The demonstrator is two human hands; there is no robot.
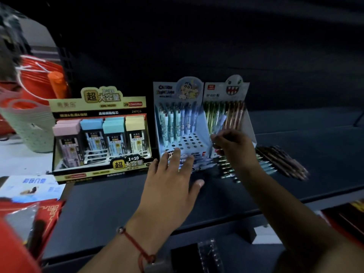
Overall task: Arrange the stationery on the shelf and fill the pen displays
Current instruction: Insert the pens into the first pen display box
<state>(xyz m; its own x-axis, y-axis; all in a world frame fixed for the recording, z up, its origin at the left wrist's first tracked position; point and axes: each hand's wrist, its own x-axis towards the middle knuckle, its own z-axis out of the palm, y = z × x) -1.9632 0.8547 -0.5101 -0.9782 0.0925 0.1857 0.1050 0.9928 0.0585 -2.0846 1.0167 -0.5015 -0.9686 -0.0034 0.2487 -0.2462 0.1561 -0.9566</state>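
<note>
Two cardboard pen displays stand side by side on the dark shelf (295,138). The blue cartoon display (178,115) holds several pens at its back, and its front holes are bare. The ghost-topped display (226,107) holds green and brown pens. My right hand (234,146) pinches a light blue pen (220,123) at the front of the ghost display. My left hand (173,180) hovers with fingers spread, its fingertips at the blue display's front edge. Loose pens (275,162) lie on the shelf in front of and to the right of the displays.
A gold box of pencil-lead cases (100,133) stands left of the displays. Further left are a pale green basket (31,125) and red baskets (37,79). Red packets (47,215) and a blue-white packet (33,187) lie at the near left.
</note>
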